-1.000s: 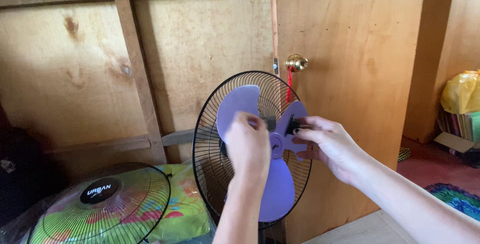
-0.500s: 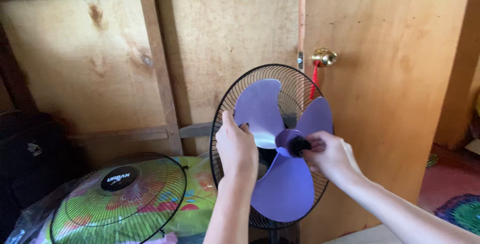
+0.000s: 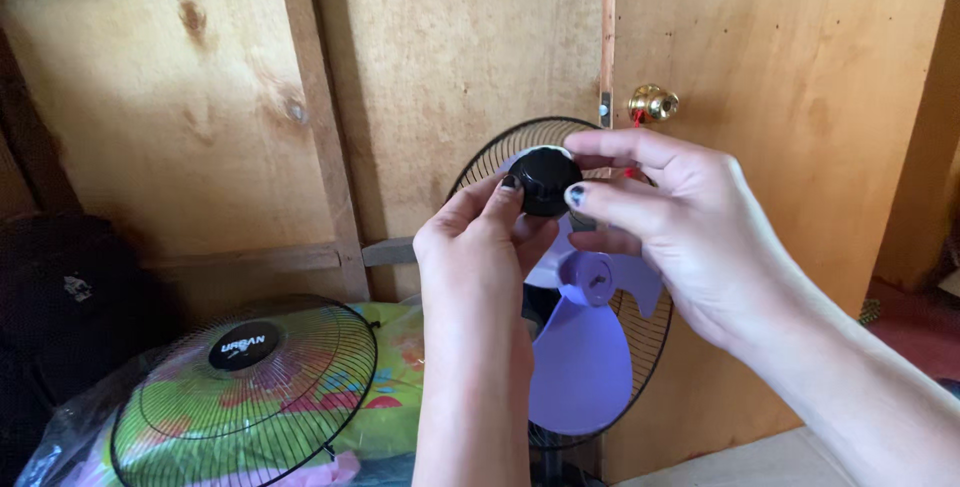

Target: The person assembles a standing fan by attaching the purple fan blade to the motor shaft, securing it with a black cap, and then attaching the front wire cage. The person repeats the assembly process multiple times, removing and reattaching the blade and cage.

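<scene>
1. We record a black round cap (image 3: 544,180), held up in front of the fan's upper rim, clear of the blade hub.
2. Our left hand (image 3: 478,257) is raised with thumb and forefinger tips pinching the cap's left edge.
3. Our right hand (image 3: 690,227) pinches the cap's right side between thumb and forefinger, other fingers loosely curled.
4. Purple fan blade (image 3: 585,347): three lobes, its hub bare, seated in the black wire rear guard (image 3: 650,332), just below the cap.
5. Detached front wire guard (image 3: 245,387): lies lower left upon a flowered bundle in clear plastic (image 3: 390,387).
6. Brass doorknob (image 3: 653,104): on the plywood door (image 3: 790,57), above the fan.
</scene>
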